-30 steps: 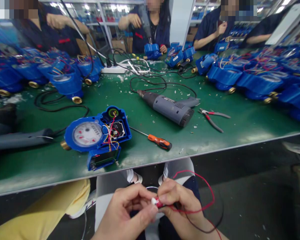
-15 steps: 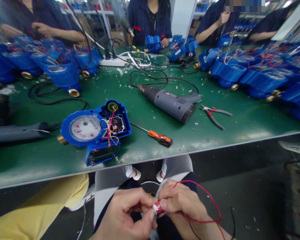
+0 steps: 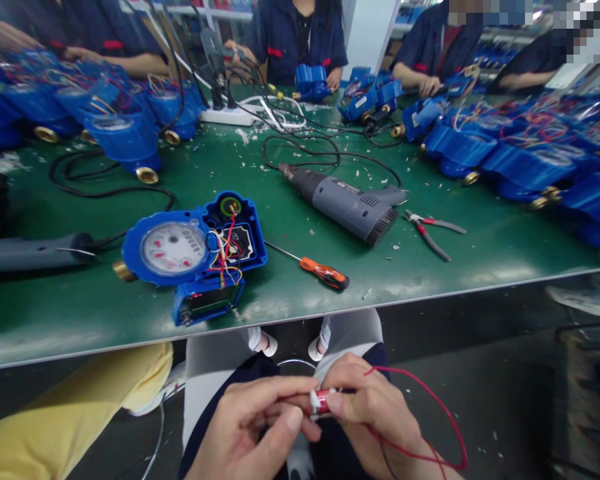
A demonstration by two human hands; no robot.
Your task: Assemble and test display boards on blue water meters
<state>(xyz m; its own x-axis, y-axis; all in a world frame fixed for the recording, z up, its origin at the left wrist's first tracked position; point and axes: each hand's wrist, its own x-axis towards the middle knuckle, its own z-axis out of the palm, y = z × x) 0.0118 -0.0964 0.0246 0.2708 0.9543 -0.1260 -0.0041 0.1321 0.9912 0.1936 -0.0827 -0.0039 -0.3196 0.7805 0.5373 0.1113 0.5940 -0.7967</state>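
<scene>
Below the table edge, over my lap, my left hand (image 3: 253,427) and my right hand (image 3: 373,410) meet on a small red cylinder with a white end (image 3: 321,401). My right hand's fingers are closed round the cylinder; my left hand's thumb and fingertips pinch its white end. A thin red wire (image 3: 430,420) loops out from my right hand to the right. On the green table (image 3: 430,267) above lies an opened blue water meter (image 3: 193,250) with a white dial and loose coloured wires.
An orange-handled screwdriver (image 3: 324,273), a grey power tool (image 3: 347,203) and red-handled pliers (image 3: 430,233) lie near the front edge. Many blue meters (image 3: 505,157) are piled left and right. Other people work at the far side. A yellow sleeve (image 3: 80,413) shows at lower left.
The view has shifted slightly. My hands stay together on the red cylinder and sit a little lower; the red wire loop has swung out further to the right.
</scene>
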